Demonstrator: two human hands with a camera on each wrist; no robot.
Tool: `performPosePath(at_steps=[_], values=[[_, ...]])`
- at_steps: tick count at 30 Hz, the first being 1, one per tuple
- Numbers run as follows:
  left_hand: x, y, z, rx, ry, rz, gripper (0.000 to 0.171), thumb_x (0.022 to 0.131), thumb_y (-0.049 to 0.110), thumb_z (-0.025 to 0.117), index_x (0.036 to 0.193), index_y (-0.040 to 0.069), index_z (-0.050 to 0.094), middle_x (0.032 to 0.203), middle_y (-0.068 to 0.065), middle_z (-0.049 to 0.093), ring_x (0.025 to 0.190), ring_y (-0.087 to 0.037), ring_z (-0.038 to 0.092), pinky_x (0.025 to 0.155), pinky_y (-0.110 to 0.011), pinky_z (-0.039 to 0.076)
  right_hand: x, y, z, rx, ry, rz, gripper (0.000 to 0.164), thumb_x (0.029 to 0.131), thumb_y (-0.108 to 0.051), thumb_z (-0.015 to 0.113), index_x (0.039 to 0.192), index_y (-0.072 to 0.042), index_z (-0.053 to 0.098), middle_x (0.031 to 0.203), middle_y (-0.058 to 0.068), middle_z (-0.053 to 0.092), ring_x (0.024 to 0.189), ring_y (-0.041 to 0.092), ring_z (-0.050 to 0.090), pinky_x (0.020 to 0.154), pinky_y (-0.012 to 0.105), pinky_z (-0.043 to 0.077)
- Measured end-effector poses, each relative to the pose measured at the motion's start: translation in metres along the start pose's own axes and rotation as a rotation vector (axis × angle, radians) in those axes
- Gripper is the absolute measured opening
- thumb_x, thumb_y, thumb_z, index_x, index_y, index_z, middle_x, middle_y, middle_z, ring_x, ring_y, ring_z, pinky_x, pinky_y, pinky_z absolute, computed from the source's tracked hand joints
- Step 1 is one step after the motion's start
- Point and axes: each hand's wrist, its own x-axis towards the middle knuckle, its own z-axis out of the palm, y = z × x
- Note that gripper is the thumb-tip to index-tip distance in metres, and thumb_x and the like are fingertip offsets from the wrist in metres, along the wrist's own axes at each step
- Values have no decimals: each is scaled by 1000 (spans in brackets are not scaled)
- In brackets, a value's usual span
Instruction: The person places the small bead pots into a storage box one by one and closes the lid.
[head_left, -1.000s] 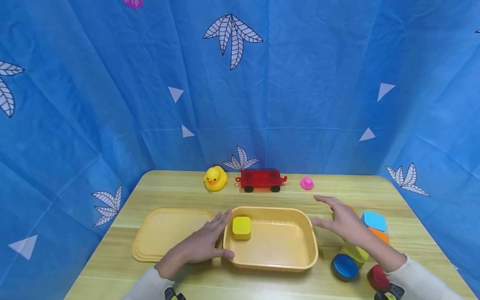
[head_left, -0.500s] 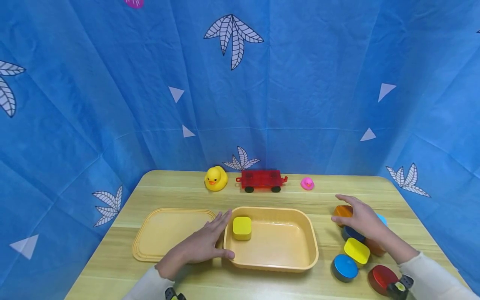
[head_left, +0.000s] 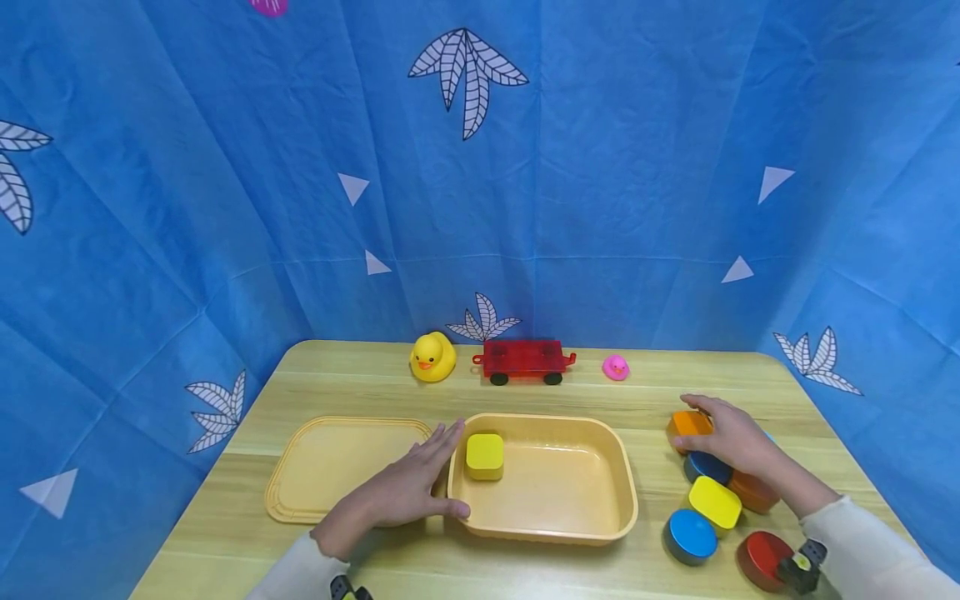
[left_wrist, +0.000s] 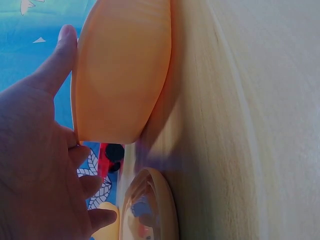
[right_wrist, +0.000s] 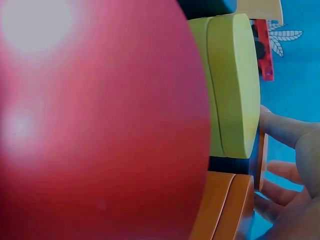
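Observation:
My left hand (head_left: pixel 412 483) rests at the left end of a peach plastic tub (head_left: pixel 555 529), thumb and fingers spread along its rim. In the left wrist view, the thumb lies against the tub's (left_wrist: pixel 120 70) edge. Inside the tub, at its left end, sits a yellow rounded-square box (head_left: pixel 484 456). On the right, my right hand (head_left: pixel 731 433) holds an orange box (head_left: pixel 692 423), thumb in front and fingers behind it. In the right wrist view, thumb and fingertips meet opposite edges of this box, which is partly hidden by a yellow lidded box (right_wrist: pixel 235 90).
Around the right hand stand dark blue (head_left: pixel 707 467), yellow (head_left: pixel 715 500), blue (head_left: pixel 690 535), red (head_left: pixel 763 558) and brown-orange (head_left: pixel 756 492) containers. A flat peach lid (head_left: pixel 345 458) lies left. Along the back are a yellow duck (head_left: pixel 432 357), a red wagon (head_left: pixel 523 358) and a pink duck (head_left: pixel 616 367).
My right hand has moved right and come down around the orange box. My left hand, the tub and the yellow box inside it stay where they were.

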Motion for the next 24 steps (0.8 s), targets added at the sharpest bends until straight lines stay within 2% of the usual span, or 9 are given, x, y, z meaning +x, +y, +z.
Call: performPosePath(at_steps=[7,17,24], values=[[1,0,1,-6,0,-3,114,87,68,69,168,27,-1,174,6,3,160,-25,4,126,-57,14,1,-1,0,2,2,1,79,88,-36,83,142,12,50,139,39,53,118,52,55,99,67,47],[2,-2,2,1,6,1,114,87,69,69,167,28,-2,174,6,3,160,-26,4,126,-58,14,1,-9,-2,16,26,-9,71,90,-29,82,140,13,53,133,37,57,109,45,58,97,64,51],[0,-1,1,6,7,0,115,87,69,69,168,26,-1,174,6,4,160,-25,4,126,-57,14,-1,-20,-5,8,52,-59,69,90,-28,81,139,12,54,135,36,57,113,48,58,98,64,51]])
